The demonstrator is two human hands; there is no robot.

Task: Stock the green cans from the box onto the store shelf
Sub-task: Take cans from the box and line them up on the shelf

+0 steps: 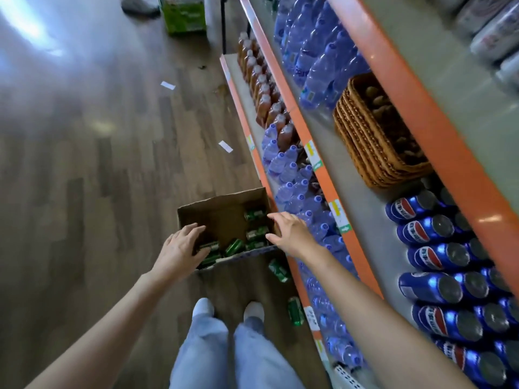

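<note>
Cans [254,234] lie loose in the box [222,197].
Left hand [182,248] and right hand [289,233] hover above it, fingers [276,218] spread, empty; grip one can each by its side.

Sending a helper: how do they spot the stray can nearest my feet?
Start at the cardboard box on the floor. Two green cans lie outside it. Skip the first can by the box; the second can lies beside the right shoe.

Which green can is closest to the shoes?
The green can lying on the floor just right of the right shoe. The other floor can lies farther up by the box corner; the boxed cans are farther still.
</note>
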